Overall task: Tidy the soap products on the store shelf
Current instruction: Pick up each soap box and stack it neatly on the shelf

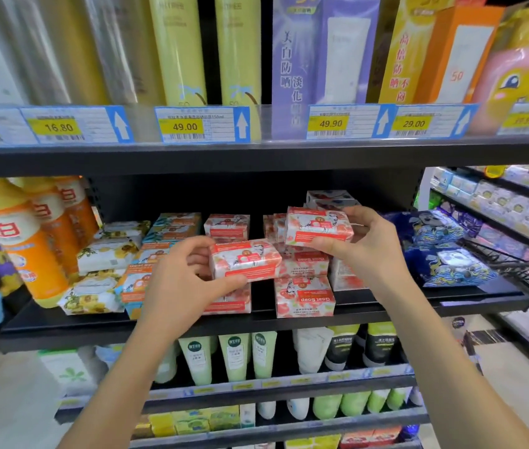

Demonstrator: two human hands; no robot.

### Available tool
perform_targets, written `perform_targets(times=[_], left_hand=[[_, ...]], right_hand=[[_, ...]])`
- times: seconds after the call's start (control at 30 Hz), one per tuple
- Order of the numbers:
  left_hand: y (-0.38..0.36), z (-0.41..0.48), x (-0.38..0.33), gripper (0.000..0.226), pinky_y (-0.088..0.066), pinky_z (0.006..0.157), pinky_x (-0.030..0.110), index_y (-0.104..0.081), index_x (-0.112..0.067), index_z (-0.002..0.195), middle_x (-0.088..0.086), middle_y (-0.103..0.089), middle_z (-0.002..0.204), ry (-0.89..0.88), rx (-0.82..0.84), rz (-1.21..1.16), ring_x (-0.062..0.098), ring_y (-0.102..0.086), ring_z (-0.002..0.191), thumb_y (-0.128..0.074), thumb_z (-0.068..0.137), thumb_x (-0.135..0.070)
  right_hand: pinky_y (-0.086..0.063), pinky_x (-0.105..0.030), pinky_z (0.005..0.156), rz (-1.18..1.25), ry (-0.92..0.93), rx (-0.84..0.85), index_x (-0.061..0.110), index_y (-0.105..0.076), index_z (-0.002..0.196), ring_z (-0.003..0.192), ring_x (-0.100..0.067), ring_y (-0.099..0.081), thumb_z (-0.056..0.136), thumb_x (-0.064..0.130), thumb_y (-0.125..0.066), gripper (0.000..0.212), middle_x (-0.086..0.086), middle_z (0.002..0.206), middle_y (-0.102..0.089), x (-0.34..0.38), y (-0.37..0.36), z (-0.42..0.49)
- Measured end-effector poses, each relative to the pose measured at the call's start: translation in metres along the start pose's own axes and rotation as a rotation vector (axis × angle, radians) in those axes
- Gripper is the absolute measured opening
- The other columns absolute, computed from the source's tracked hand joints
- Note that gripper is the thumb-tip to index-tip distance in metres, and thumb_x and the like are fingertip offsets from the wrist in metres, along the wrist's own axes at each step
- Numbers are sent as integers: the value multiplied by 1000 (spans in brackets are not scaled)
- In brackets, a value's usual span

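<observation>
both hands were up at the middle shelf (386, 303), each carrying one red-and-white carton of the goat soap. the left hand (185, 280) pinched the lower soap box (245, 262) by its left end, thumb along the near bottom edge and fingers curled over the top. the box sat roughly level, just in front of the left red stack. the right hand (363, 251) gripped the upper soap box (318, 228) by its right end, thumb beneath and fingers over the top, raised above the right stack with its printed face turned toward the person.

holding each carton by an outer end left the inner ends free, which looked meant for sliding them onto the stacks without fingers getting trapped.

the red goat soap stacks (303, 296) beneath were uneven. the near box on the right lay with its label upside down, and the ones behind sat at slightly different angles. that probably explained why two boxes were lifted off, so the piles could be squared and faced alike.

left of them stood the blue-and-orange boxes (133, 280), then the yellow-flowered packs (94, 296), tilted and leaning on each other, and the orange bottles (36, 254) at the far left. the blue packets (444, 251) lay to the right. i judged the tidying to be partway through.
</observation>
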State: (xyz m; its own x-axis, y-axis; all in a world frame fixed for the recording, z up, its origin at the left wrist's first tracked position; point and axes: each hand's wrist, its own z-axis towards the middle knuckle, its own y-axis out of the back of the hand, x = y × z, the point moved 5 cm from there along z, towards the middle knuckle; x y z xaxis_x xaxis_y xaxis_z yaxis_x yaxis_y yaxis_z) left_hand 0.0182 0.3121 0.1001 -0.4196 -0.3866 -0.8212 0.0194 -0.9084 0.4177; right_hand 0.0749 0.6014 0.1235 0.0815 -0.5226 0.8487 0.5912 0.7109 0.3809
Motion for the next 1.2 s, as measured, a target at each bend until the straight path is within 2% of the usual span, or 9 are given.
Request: perform_targets(times=[0.07, 0.17, 0.27, 0.4, 0.47, 0.77, 0.97, 1.03, 1.2], left_hand=[[29, -7, 7, 74, -56, 81, 20, -62, -27, 122, -12, -69, 109, 26, -41, 0, 2, -68, 96, -96, 57, -39], [69, -15, 19, 77, -56, 82, 23, -62, -26, 122, -12, -70, 107, 61, -113, 7, 2, -69, 94, -93, 53, -41], [99, -21, 33, 77, -57, 83, 26, -64, -25, 120, -12, -71, 105, 88, -194, 7, 2, -70, 93, -94, 51, -38], [122, -29, 49, 71, -60, 80, 20, -64, -23, 118, -9, -72, 105, 114, -240, -31, 0, -70, 92, -94, 54, -33], [127, -33, 55, 70, -60, 79, 22, -65, -24, 117, -9, -71, 106, 122, -247, -29, 2, -70, 95, -94, 54, -34], [131, -40, 69, 62, -58, 90, 30, -64, -33, 111, -11, -73, 105, 137, -226, -81, 6, -70, 100, -95, 57, -31], [124, -40, 68, 68, -56, 88, 24, -64, -36, 111, -14, -72, 105, 111, -178, -114, 3, -69, 102, -91, 48, -41], [118, -38, 65, 66, -57, 86, 19, -64, -36, 109, -18, -72, 103, 91, -157, -128, 0, -68, 102, -90, 48, -40], [97, -35, 58, 64, -53, 86, 11, -64, -37, 109, -26, -69, 106, 28, -86, -130, 0, -66, 104, -94, 53, -33]], right_hand=[[-51, -17, 79, -13, 17, 36, 22, -57, 132, 94, 4, -63, 64, 42, -95, 80, 19, 105, -65, 11, -16, -4], [-56, -24, 85, -71, 44, 82, 21, -58, 134, 101, -5, -66, 62, 49, -94, 85, 12, 114, -69, 25, -48, -9], [-51, -14, 73, -144, 47, 161, 27, -58, 114, 87, 3, -63, 66, 46, -93, 63, 17, 98, -66, 38, -88, -10], [-60, -41, 83, -310, 51, 212, 15, -58, 125, 98, -22, -68, 63, 58, -90, 82, -2, 109, -68, 39, -147, 4], [-61, -43, 83, -365, 11, 236, 14, -60, 119, 98, -25, -68, 63, 61, -89, 78, -4, 108, -68, 36, -171, 12], [-58, -43, 82, -300, -30, 250, 10, -59, 101, 91, -29, -69, 87, 31, -81, 34, -10, 104, -69, 24, -203, 22], [-51, -40, 103, -259, 74, 194, 14, -53, 142, 127, -28, -58, 94, 34, -73, 56, -8, 140, -59, 44, -180, 13], [-49, -41, 108, -152, 183, 182, 19, -55, 143, 129, -18, -57, 94, 39, -70, 54, -1, 142, -59, 62, -160, -7], [-49, -26, 101, 17, 241, 589, 39, -54, 142, 122, 5, -55, 68, 61, -85, 83, 25, 133, -56, 78, -146, -62]])
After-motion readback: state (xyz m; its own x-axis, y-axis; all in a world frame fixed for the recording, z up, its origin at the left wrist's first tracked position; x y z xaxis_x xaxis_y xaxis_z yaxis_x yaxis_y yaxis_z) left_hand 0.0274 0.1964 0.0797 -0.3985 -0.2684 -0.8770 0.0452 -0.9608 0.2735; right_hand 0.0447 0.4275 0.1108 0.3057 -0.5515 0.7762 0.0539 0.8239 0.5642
